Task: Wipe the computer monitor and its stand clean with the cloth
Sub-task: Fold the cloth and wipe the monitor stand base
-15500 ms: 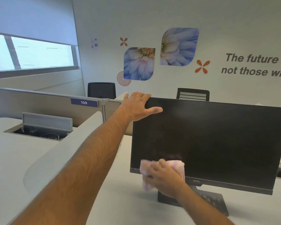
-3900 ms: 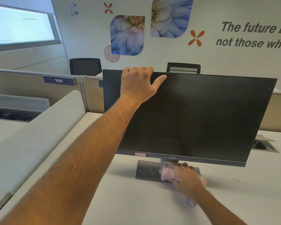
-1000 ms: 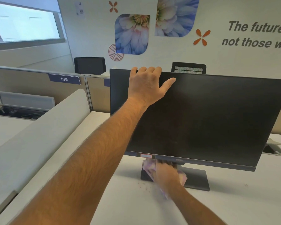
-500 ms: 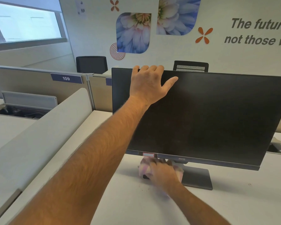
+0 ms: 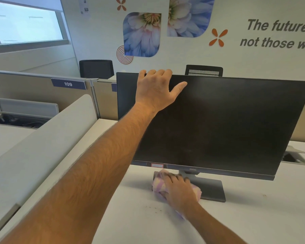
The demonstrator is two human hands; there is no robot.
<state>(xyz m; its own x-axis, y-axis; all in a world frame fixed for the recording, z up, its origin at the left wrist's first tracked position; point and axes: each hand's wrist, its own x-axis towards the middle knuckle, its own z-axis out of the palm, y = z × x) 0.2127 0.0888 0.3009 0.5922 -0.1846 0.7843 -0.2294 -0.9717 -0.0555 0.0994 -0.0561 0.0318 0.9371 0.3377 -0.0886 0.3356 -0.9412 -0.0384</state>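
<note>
While left hand (image 5: 154, 88) fingers hook monitor (image 5: 218, 124) top, right hand (image 5: 179, 190) fingers clutch cloth (image 5: 158, 185) on stand (image 5: 211, 189).

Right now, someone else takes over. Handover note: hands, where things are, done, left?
Left hand grips the monitor top edge, fingers over the back, steadying it.
Right hand presses the pink cloth on the left end of the stand base, on the desk.
Done: cannot be judged; screen looks dark and streak-free.
Left: right part of the base, the neck, crumbs on the desk in front.
</note>
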